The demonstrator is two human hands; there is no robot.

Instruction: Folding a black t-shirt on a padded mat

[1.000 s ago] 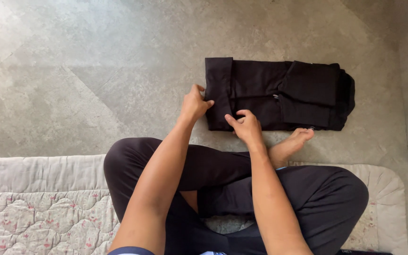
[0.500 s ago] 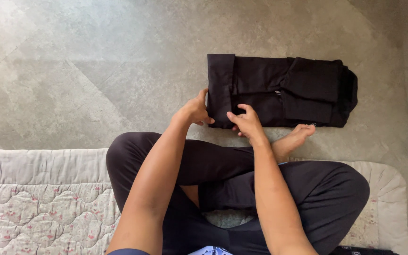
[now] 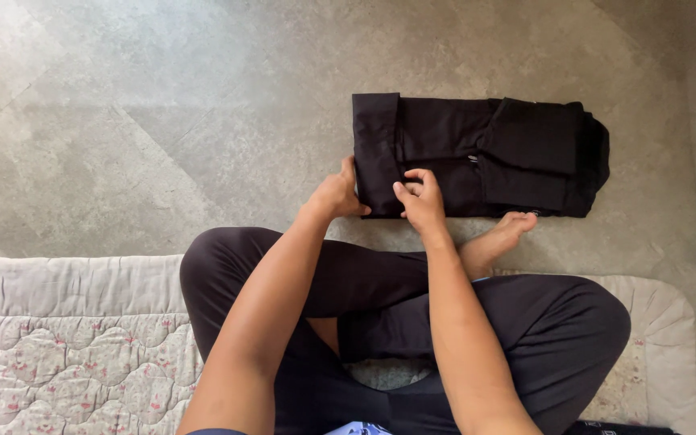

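- The left hand [image 3: 336, 196] grips the near left corner of the folded black garment [image 3: 477, 157], fingers curled around its left edge with the thumb up along the cloth.
- The right hand [image 3: 422, 200] sits just beside it at 3 o'clock, pinching the garment's near edge between thumb and fingertips.
- Both hands close on the same narrow folded band at the garment's left end; the two hands are near each other but not touching.
- The garment lies flat on the grey stone floor [image 3: 163, 121], a long rectangle stretching from the hands toward 3 o'clock, with a smaller folded flap on top of its right half.
- A bare foot [image 3: 497, 242] rests on the floor at 4 o'clock from the right hand, its toes touching the garment's near edge.
- The person sits cross-legged in dark trousers [image 3: 364, 298], at 6 o'clock from the hands.
- Under the legs lies a pale quilted mat [image 3: 74, 338] with a small floral print, running off toward 8 o'clock.
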